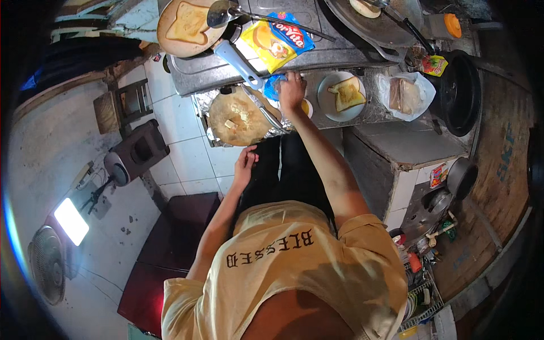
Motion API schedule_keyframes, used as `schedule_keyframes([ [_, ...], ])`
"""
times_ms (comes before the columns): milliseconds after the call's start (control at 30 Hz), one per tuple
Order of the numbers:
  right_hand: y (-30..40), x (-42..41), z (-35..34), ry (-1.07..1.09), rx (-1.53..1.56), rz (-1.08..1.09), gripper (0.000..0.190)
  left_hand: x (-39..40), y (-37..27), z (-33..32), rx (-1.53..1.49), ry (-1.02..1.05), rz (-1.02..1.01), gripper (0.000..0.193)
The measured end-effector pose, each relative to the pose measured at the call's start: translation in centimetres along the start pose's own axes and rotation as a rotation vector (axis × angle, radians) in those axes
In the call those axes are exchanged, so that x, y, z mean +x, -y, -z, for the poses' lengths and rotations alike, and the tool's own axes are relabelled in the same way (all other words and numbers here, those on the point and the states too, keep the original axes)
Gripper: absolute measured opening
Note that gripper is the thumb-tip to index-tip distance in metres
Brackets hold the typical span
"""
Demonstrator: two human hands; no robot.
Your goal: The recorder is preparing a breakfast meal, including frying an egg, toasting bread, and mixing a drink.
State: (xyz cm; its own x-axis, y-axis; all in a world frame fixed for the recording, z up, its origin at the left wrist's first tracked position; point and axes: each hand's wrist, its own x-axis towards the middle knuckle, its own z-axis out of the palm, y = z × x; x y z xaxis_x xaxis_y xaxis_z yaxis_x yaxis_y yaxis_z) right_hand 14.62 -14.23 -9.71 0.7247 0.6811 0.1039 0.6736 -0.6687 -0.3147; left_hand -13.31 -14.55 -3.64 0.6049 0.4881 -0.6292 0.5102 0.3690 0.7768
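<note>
My right hand (292,91) is at a crumpled blue plastic packet (274,87) on the counter, just below the stove; its fingertips are partly hidden. My left hand (246,163) hangs with bent fingers near the lower edge of a round wooden board (225,127), touching nothing that I can see. On the board lie a small pale piece (230,124) and crumbs, with a knife (263,108) across its right side. Above, a pan (163,29) with a blue handle holds a bread slice (188,23). A plate (329,108) to the right bears toasted bread (348,95).
A gas stove (187,78) carries a yellow-and-blue packet (278,40), a long-handled turner (276,19) and a large wok (344,21). Bread in a white plastic bag (408,95) lies right of the plate, beside a black basin (461,93). A small bowl (308,108) stands by my right wrist.
</note>
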Motion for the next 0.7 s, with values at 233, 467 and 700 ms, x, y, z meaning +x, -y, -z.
schedule_keyframes([
  [233, -0.7, -0.2, 1.7, 0.131, 0.23, -0.102, 0.011, 3.4, -0.2, -1.8, -0.01, 0.074, -0.026, 0.023],
  [467, -2.6, -4.4, 7.3, -0.214, 0.442, -0.167, 0.01, 12.1, 2.8, -6.9, 0.304, -0.009, -0.268, 0.046],
  [700, -4.5, -9.8, 7.7, -0.246, 0.268, -0.248, 0.01, 14.5, 0.5, -15.2, 0.495, -0.24, -0.433, 0.111],
])
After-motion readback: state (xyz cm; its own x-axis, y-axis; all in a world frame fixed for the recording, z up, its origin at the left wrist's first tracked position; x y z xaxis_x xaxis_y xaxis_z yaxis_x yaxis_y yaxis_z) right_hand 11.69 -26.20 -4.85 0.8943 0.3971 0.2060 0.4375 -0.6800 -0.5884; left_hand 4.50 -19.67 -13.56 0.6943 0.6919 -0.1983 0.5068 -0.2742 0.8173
